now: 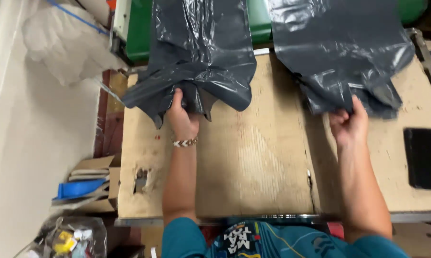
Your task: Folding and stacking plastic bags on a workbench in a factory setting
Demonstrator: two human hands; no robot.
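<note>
While I look down from the head view, a cardboard box [89, 184] of scraps sits on the floor at far left. My left hand [183, 119] is closed, bunching the left grey plastic bag [201, 52] on the worn wooden desk [253, 162]. My right hand [349, 124] pinches the right grey plastic bag [339, 48]. A black pad [423, 157] lies at the desk's right edge.

Left hand [183, 120] closes its grip on the bunched lower end of one dark grey plastic bag [196, 57]. Right hand [349, 125] pinches the edge of a second bag [342, 52]. Both bags lie on the worn wooden counter [253, 162]; a black pad [424, 157] sits at right.
</note>
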